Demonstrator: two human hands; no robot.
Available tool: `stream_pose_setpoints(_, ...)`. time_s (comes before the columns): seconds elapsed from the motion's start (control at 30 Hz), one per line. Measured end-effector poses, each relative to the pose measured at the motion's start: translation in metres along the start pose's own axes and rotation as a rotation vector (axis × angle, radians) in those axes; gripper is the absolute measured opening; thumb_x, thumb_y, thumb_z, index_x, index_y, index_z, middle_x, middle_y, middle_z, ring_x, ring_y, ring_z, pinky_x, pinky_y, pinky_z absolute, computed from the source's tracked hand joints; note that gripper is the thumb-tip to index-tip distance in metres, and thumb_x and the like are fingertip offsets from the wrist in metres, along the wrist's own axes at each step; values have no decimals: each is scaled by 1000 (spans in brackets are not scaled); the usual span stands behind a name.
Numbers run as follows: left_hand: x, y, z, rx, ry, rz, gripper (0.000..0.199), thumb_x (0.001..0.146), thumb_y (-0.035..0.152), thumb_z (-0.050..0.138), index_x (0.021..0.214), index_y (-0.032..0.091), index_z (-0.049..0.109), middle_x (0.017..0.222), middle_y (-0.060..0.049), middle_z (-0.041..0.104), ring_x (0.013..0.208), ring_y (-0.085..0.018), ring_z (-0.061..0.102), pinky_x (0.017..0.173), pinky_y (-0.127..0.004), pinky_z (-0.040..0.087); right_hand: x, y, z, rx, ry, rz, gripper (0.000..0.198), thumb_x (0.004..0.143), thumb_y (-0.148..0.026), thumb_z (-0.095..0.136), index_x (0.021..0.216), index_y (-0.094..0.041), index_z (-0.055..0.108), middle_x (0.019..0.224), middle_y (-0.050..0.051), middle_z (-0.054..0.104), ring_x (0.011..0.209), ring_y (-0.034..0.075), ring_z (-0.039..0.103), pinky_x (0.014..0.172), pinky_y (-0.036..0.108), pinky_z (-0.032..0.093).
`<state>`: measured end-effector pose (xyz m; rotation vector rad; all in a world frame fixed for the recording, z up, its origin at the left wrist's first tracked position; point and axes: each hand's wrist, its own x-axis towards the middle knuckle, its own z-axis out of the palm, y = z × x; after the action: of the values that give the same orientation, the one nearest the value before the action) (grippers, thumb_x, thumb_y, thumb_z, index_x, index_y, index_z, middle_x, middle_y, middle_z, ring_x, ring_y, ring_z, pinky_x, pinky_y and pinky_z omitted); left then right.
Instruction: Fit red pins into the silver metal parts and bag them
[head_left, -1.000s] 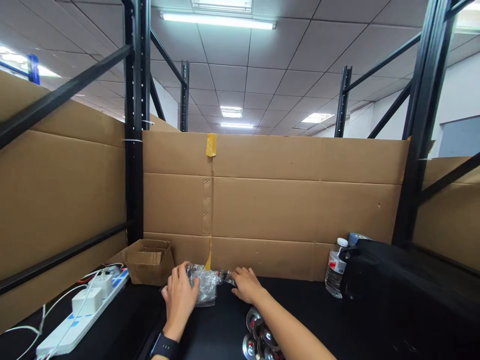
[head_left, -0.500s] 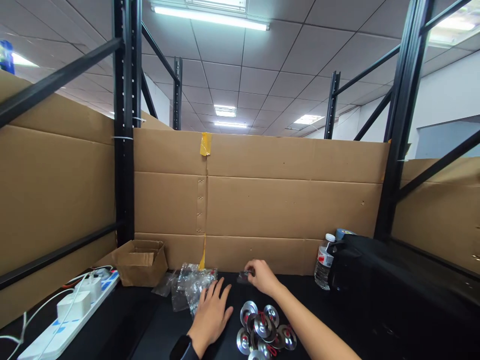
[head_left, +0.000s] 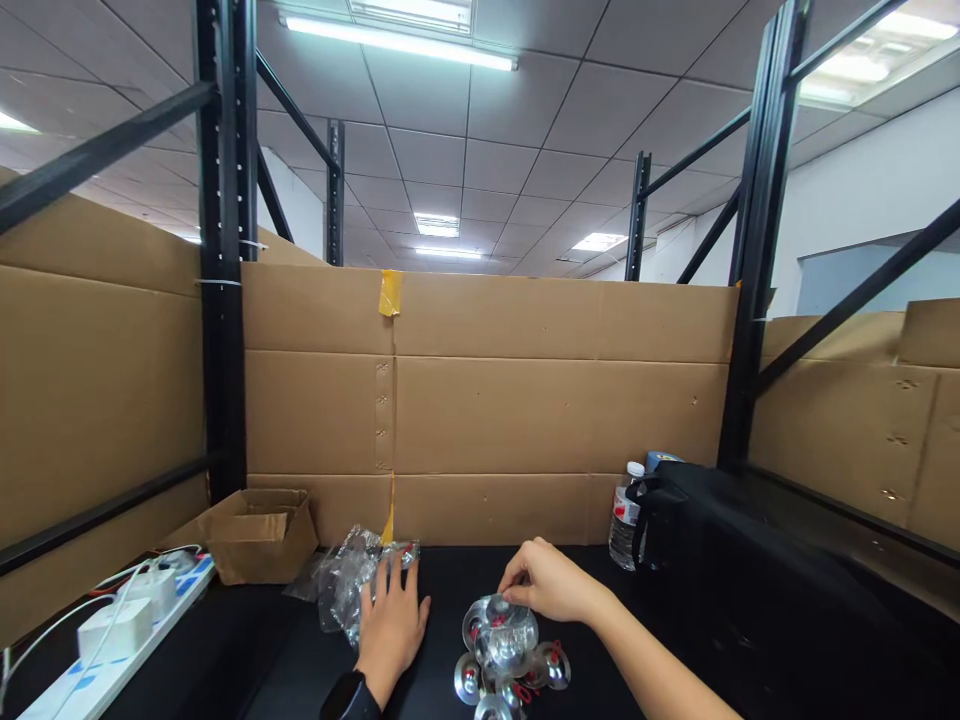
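My left hand (head_left: 391, 625) lies with its fingers spread against a heap of crumpled clear plastic bags (head_left: 345, 590). A dark band is on that wrist. My right hand (head_left: 551, 583) is closed, thumb and fingers pinching what looks like a small clear plastic bag (head_left: 506, 640). This see-through piece hangs in front of a pile of shiny, domed metal discs with red cords, like small cymbals (head_left: 553, 664), and partly covers them. Several discs overlap on the black table surface, just below my right hand.
A small open cardboard box (head_left: 259, 535) stands behind the bags at left. A white power strip (head_left: 112, 680) with plugged-in adapters and cables lies at far left. A water bottle (head_left: 625, 520) and a black bag (head_left: 757, 590) are at right. Cardboard panels (head_left: 487, 410) and black metal posts surround the table.
My right hand has moved from the back of the table toward me, bringing the clear plastic over the metal discs. My left hand stays at the plastic bags. The view has turned slightly right.
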<state>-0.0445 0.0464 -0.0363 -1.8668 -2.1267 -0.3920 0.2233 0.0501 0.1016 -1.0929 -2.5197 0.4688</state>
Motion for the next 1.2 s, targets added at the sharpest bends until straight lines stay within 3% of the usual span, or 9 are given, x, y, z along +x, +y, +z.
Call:
stream_pose_setpoints(0.13, 0, -4, 4, -29, -97, -1, 53, 98, 38, 39, 144, 18, 57, 152, -17, 50, 145, -40, 33, 113, -62, 24, 0, -1, -4, -20, -18, -5, 22, 81, -22, 67, 95, -26, 84, 93, 3, 82, 85, 21, 75, 74, 25, 49)
stream_pose_setpoints(0.3, -2, -10, -1, -90, -130, 36, 54, 100, 42, 37, 145, 19, 55, 152, -19, 48, 141, -37, 40, 113, -61, 25, 7, -4, -10, -27, -15, -9, 24, 87, -24, 61, 95, -24, 83, 93, 5, 81, 86, 22, 74, 73, 26, 49)
stream_pose_setpoints(0.47, 4, -13, 0, -109, -89, 35, 57, 100, 41, 37, 151, 17, 46, 161, -17, 36, 146, -38, 31, 112, -62, 25, 13, -4, -13, -16, 110, 55, 21, 89, -27, 61, 92, -23, 81, 87, 5, 79, 79, 21, 70, 71, 27, 47)
stream_pose_setpoints(0.6, 11, -15, 1, -119, -47, 20, 59, 99, 37, 39, 151, 11, 43, 148, -22, 51, 142, -38, 36, 111, -62, 25, 15, -7, -15, -4, 200, 80, 22, 91, -29, 59, 93, -22, 80, 89, 5, 78, 80, 20, 69, 73, 28, 46)
stream_pose_setpoints(0.7, 11, -14, 0, -100, 3, 22, 55, 97, 34, 42, 144, 9, 51, 143, -23, 55, 139, -38, 39, 112, -61, 24, 20, -6, -12, 28, 232, 77, 23, 92, -29, 57, 93, -20, 79, 92, 6, 79, 82, 20, 69, 74, 28, 48)
stream_pose_setpoints(0.83, 11, -10, 1, -65, 22, 10, 50, 98, 36, 42, 136, 9, 60, 153, -23, 45, 146, -39, 29, 114, -61, 20, 36, 5, 2, 66, 353, 145, 18, 89, -26, 61, 90, -20, 77, 91, 7, 78, 86, 21, 70, 79, 29, 50)
stream_pose_setpoints(0.93, 11, -8, 1, -75, -6, 34, 52, 98, 36, 40, 138, 8, 58, 155, -22, 44, 148, -38, 27, 115, -61, 18, 59, 15, 21, 317, 437, 337, 12, 88, -23, 62, 85, -17, 72, 80, 7, 74, 74, 18, 70, 73, 28, 53)
stream_pose_setpoints(1.03, 9, -5, -2, -111, 14, 80, 51, 97, 31, 41, 140, 8, 57, 148, -21, 53, 145, -38, 33, 116, -58, 19, 89, 16, 44, 594, 361, 453, 11, 92, -22, 56, 92, -15, 65, 75, 7, 71, 57, 14, 68, 57, 23, 55)
stream_pose_setpoints(1.2, 1, 7, -7, -125, 69, 172, 52, 96, 20, 40, 145, 10, 52, 139, -19, 61, 144, -35, 36, 118, -55, 21, 143, -5, 85, 718, 191, 428, 10, 95, -18, 52, 101, -14, 59, 87, 9, 72, 69, 13, 73, 65, 21, 59)
